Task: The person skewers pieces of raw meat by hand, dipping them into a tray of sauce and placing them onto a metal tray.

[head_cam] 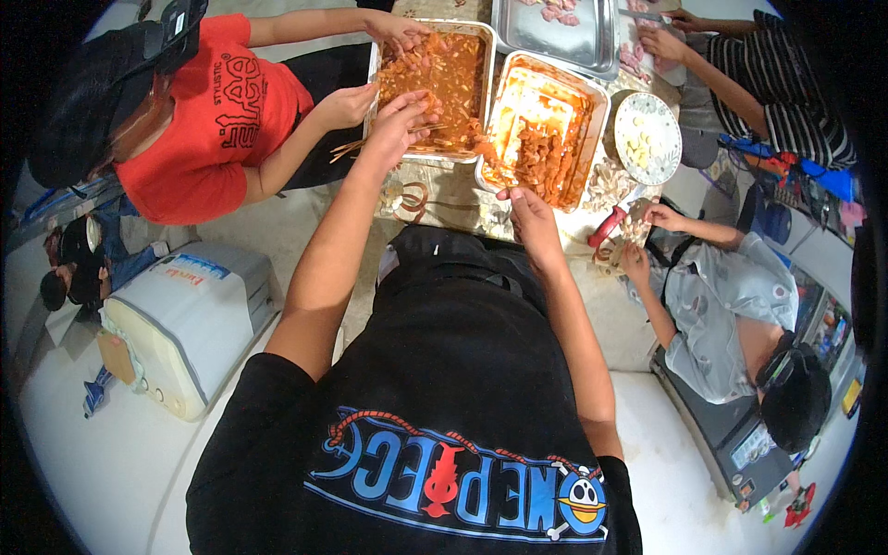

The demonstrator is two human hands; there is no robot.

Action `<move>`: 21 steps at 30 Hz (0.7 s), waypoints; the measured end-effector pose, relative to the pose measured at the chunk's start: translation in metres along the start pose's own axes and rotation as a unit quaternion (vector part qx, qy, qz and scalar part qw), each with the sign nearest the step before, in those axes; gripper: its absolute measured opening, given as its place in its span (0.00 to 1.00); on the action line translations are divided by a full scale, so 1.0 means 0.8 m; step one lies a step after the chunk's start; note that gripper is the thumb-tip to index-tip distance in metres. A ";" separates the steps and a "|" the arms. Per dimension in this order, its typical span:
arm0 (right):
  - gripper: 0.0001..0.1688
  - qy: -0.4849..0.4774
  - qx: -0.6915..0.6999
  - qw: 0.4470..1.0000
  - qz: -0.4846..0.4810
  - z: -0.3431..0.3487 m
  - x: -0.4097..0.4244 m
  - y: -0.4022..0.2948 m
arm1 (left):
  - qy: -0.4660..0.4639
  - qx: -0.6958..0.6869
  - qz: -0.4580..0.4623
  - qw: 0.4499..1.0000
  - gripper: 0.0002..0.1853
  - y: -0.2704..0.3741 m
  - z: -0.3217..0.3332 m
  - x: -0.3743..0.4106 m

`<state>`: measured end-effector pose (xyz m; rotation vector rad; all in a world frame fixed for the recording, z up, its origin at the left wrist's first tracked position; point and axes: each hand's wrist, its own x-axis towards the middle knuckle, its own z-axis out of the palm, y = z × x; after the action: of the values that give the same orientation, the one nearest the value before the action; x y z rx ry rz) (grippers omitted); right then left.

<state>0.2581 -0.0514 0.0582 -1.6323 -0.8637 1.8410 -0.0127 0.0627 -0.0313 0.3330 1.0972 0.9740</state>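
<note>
My left hand (pixel 397 128) is over the near edge of a tray of orange-brown marinade (pixel 454 83). Thin bamboo skewers (pixel 347 149) run through its grip, and an orange piece of meat (pixel 433 104) shows at its fingertips. At the near rim of a second white tray (pixel 602 114), my right hand (pixel 533 216) pinches what looks like a thin skewer. Coated meat (pixel 484 147) hangs at the skewer's far end, over that tray's left rim. Sauced meat pieces (pixel 544 156) lie inside the second tray, whose walls are smeared with sauce.
A person in red (pixel 208 125) reaches into the marinade tray from the left. Behind stands a metal tray (pixel 596 59) with raw meat. A floral plate (pixel 674 156) holds pale slices. At right, one person's hands (pixel 666 216) are near peelings and a red-handled tool (pixel 607 227); another handles raw meat.
</note>
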 end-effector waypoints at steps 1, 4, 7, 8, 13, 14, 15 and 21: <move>0.21 0.010 -0.016 1.000 -0.010 0.001 -0.001 0.000 | -0.011 -0.001 -0.009 1.000 0.15 0.001 -0.002 0.000; 0.20 0.024 -0.072 0.996 -0.050 -0.004 0.001 0.009 | -0.032 0.020 -0.026 0.999 0.16 0.002 -0.006 0.000; 0.19 0.034 -0.097 0.991 -0.087 -0.004 0.002 0.013 | -0.023 0.098 -0.017 0.995 0.15 0.003 -0.007 0.001; 0.19 0.039 -0.099 0.989 -0.098 -0.003 0.002 0.013 | -0.021 0.128 -0.012 0.991 0.15 0.004 -0.007 0.001; 0.20 0.035 -0.148 0.983 -0.107 -0.007 0.005 0.019 | -0.082 0.270 0.033 0.959 0.14 0.014 -0.020 0.012; 0.20 0.035 -0.152 0.982 -0.105 -0.007 0.005 0.021 | -0.086 0.283 0.043 0.954 0.13 0.015 -0.022 0.015; 0.20 0.040 -0.159 0.981 -0.103 -0.006 0.004 0.019 | -0.089 0.296 0.053 0.949 0.13 0.016 -0.024 0.016; 0.19 0.078 -0.162 0.972 -0.150 -0.002 0.009 0.026 | -0.077 0.238 0.036 0.968 0.13 0.019 -0.020 0.012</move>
<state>0.2591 -0.0595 0.0373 -1.6966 -1.3123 1.4011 -0.0328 0.0754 -0.0343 0.8305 1.1741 0.7240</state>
